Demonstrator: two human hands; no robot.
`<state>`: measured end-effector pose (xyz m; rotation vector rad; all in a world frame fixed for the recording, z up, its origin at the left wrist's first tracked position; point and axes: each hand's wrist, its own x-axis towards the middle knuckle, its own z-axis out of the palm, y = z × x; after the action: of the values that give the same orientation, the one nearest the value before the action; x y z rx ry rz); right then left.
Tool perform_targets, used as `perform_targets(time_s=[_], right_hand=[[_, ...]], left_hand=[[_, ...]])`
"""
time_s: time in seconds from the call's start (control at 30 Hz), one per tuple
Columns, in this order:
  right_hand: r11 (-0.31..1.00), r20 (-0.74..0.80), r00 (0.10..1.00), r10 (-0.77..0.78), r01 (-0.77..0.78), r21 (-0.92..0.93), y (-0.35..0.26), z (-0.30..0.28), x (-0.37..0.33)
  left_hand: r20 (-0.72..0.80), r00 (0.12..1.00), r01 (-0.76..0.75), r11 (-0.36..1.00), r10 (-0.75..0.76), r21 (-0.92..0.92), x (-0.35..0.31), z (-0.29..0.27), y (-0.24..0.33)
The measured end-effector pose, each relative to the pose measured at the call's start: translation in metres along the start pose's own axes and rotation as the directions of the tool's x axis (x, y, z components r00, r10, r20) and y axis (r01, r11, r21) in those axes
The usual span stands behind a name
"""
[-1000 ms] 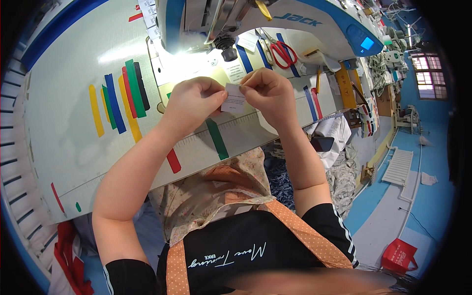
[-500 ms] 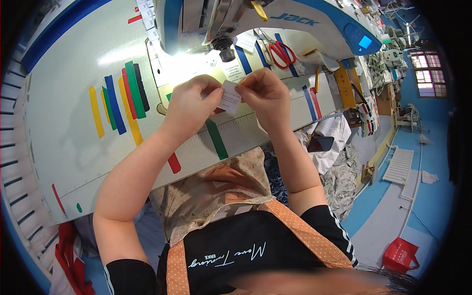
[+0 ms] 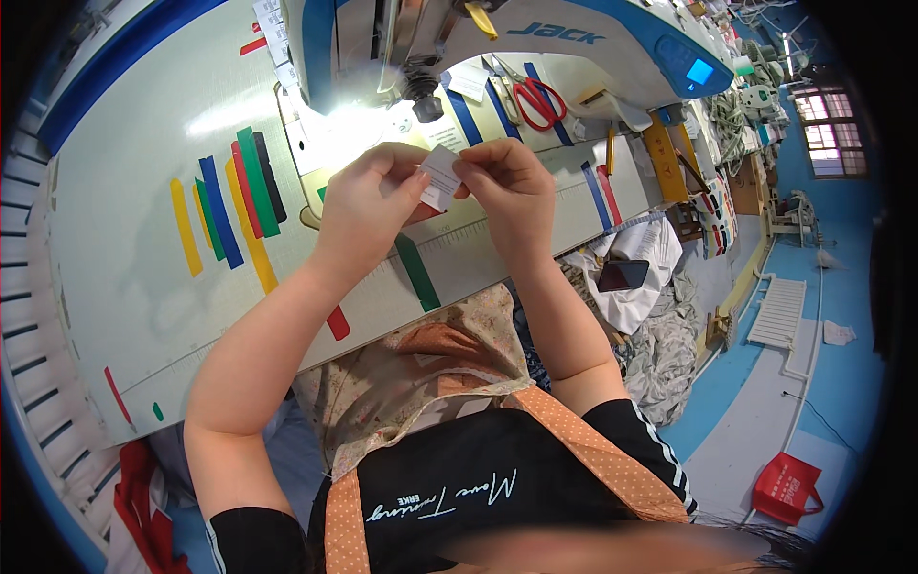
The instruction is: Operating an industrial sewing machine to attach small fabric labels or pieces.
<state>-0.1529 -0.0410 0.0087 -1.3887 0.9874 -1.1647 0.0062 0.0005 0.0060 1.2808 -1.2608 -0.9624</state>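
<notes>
A small white label with fine print (image 3: 441,179) is pinched between my two hands above the table. My left hand (image 3: 366,199) grips its left side between thumb and fingers. On the opposite side, the thumb and fingertips of my right hand (image 3: 514,189) close on its edge. Just beyond my hands is the sewing machine (image 3: 612,59), its lamp lighting the work plate. My hands are apart from the needle area. A bit of something reddish-brown shows below the label, partly hidden by my left fingers.
Strips of coloured tape, such as a blue one (image 3: 219,212), mark the table (image 3: 124,297). Red-handled scissors (image 3: 539,104) lie under the machine's arm. At the right are a yellow box (image 3: 669,159) and a dark phone (image 3: 622,275) on white cloth. A row of white labels (image 3: 272,36) hangs by the machine.
The label has tilted and turned a little between my fingers. My right fingertips have shifted along its edge. The whole view has moved slightly.
</notes>
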Motion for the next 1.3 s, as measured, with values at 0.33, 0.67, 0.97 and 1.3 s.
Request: perform_targets(time_s=[0.33,0.67,0.97,1.3], right_hand=[[1.0,0.027,1.0,0.014,-0.013,-0.027,0.004,0.0,-0.004],[0.989,0.236,0.961,-0.144,0.136,0.051,-0.041,-0.018,-0.024],[0.912,0.628,0.663,-0.408,0.268,0.309,-0.091,-0.04,-0.041],[0.458,0.117,0.907,-0.405,0.312,-0.833,0.006,-0.086,-0.007]], left_hand=[[0.055,0.917,0.391,0.869,-0.394,-0.302,0.0,-0.002,0.016],[0.017,0.997,0.078,0.996,-0.077,-0.05,0.003,-0.008,-0.009],[0.018,0.99,0.143,0.99,-0.143,0.005,0.003,-0.009,-0.001],[0.056,0.99,0.126,0.991,-0.129,0.045,0.003,-0.008,-0.003]])
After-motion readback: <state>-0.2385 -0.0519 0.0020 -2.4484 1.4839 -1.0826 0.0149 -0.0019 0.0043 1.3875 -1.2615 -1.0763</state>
